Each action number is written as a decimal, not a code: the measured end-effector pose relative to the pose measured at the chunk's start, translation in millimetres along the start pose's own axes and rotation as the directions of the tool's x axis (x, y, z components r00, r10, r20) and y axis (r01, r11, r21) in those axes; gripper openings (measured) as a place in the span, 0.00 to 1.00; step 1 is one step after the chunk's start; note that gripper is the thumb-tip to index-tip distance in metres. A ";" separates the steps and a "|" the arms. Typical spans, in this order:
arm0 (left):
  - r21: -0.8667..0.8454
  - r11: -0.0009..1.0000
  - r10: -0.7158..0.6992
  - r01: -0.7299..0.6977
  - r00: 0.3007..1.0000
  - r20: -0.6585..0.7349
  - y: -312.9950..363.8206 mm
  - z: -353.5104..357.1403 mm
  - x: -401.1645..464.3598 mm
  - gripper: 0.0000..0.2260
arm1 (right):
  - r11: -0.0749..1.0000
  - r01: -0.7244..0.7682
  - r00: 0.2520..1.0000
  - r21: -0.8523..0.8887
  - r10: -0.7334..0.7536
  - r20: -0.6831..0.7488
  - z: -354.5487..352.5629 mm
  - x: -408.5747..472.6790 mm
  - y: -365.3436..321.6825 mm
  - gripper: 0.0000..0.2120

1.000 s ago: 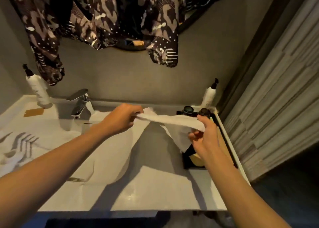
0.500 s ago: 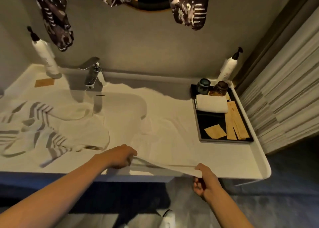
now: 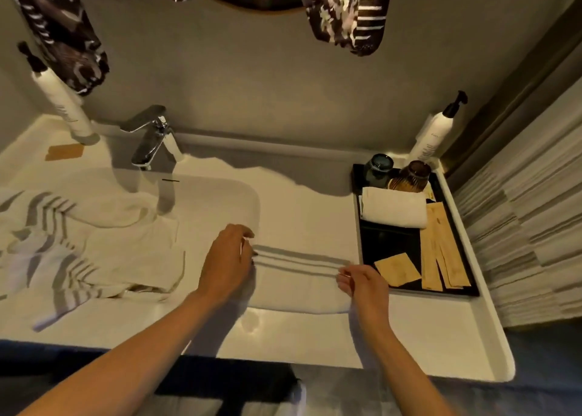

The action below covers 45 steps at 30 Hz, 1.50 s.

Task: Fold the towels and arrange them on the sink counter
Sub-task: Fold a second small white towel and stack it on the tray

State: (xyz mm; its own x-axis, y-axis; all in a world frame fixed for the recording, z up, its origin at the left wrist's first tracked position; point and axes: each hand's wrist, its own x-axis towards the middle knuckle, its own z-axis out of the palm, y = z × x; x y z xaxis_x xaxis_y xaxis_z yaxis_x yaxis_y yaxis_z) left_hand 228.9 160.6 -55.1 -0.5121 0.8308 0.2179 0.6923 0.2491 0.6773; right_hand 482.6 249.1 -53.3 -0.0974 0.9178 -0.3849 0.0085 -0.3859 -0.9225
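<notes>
A white towel with grey stripes lies folded flat on the sink counter, just right of the basin. My left hand pinches its far left corner and my right hand pinches its far right corner. A loose pile of striped towels spills over the basin's left side. Another folded white towel rests on the black tray.
The tray at the right also carries two cups and paper packets. A chrome faucet stands behind the basin. Pump bottles stand at the back left and back right. Patterned cloth hangs above.
The towel was spread over the counter with its near edge held at the counter's front. My hands have carried that edge forward, folding the towel in half.
</notes>
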 end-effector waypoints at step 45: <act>-0.341 0.541 -0.552 0.768 0.631 0.545 22.7 41.3 -3.2 0.20 | 0.678 -0.108 0.898 -0.727 0.381 0.222 112.6 -6.0 -29.1 0.14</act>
State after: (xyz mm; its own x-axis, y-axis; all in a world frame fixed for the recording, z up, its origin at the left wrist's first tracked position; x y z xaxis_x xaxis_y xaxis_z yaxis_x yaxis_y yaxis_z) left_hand 267.2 184.2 -69.5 -0.4277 0.6583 -0.6195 -0.1925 0.6033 0.7739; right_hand 370.8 244.3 -20.8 -0.3050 0.6561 -0.6903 0.7398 -0.2932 -0.6056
